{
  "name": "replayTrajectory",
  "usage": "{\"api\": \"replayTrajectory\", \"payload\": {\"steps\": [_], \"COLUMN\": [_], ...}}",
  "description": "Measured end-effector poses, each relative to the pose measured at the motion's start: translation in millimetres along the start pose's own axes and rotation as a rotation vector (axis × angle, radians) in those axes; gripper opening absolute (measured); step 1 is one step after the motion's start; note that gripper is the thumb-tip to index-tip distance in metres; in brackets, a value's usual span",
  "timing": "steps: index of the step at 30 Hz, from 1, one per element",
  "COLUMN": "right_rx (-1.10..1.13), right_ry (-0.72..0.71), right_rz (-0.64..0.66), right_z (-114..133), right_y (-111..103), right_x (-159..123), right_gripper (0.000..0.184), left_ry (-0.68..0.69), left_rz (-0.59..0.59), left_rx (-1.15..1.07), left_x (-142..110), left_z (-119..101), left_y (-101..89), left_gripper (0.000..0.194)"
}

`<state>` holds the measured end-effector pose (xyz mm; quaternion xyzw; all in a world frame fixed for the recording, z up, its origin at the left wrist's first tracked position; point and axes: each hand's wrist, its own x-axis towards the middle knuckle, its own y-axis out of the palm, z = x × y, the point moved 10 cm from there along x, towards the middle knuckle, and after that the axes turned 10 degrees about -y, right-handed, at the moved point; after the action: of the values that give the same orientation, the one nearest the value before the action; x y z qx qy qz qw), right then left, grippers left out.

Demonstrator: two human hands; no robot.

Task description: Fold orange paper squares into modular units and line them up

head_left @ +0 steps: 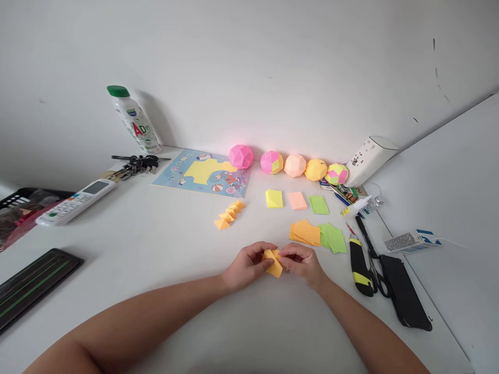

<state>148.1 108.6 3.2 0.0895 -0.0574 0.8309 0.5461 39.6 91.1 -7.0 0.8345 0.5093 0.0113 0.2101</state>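
Between my two hands is a piece of folded orange paper (pixel 275 268), creased and partly hidden by the fingers. My left hand (pixel 249 265) pinches its left side between thumb and fingers. On the upper right, my right hand (pixel 304 264) grips the same paper with its fingertips. Just beyond my hands lie a fanned stack of orange paper sheets (pixel 306 232) and a stack of green paper sheets (pixel 333 238). Several folded orange paper pieces (pixel 223 224) form a slanting row to the left.
Paper balls (pixel 295 165) line the wall, behind yellow, pink and green paper stacks (pixel 274 199). A utility knife (pixel 360 270), scissors (pixel 376 270) and a black pouch (pixel 405 291) lie right. Left are a remote control (pixel 76 202), keys (pixel 136 165) and a bottle (pixel 134 122).
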Motion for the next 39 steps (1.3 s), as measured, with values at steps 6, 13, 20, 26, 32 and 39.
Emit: {"api": "replayTrajectory", "payload": {"steps": [6, 13, 20, 26, 32, 39], "right_rx": [-0.039, -0.126, -0.181, -0.389, -0.489, -0.511], "right_ry": [-0.009, -0.04, -0.065, -0.203, -0.291, -0.324], "right_rz": [-0.005, -0.005, 0.012, 0.004, 0.011, 0.046], "right_z": [4.4, 10.4, 13.2, 28.1, 37.5, 40.9], "right_y": [0.1, 0.9, 1.8, 3.8, 7.8, 15.8], "right_x": [0.4, -0.3, 0.5, 0.6, -1.0, -3.4], "right_gripper": [0.012, 0.017, 0.016, 0.015, 0.015, 0.018], "left_ry": [-0.006, -0.001, -0.012, -0.038, -0.074, 0.011], "left_rz": [-0.008, -0.002, 0.002, -0.026, -0.077, -0.116], "left_rx": [-0.003, 0.006, -0.001, 0.017, 0.134, 0.225], "left_x": [-0.2, 0.4, 0.3, 1.8, 1.9, 1.8], "left_z": [-1.6, -0.3, 1.2, 3.8, 8.3, 1.3], "left_y": [0.9, 0.8, 1.1, -1.7, -5.4, -8.0], "left_gripper": [0.03, 0.031, 0.031, 0.033, 0.036, 0.033]}}
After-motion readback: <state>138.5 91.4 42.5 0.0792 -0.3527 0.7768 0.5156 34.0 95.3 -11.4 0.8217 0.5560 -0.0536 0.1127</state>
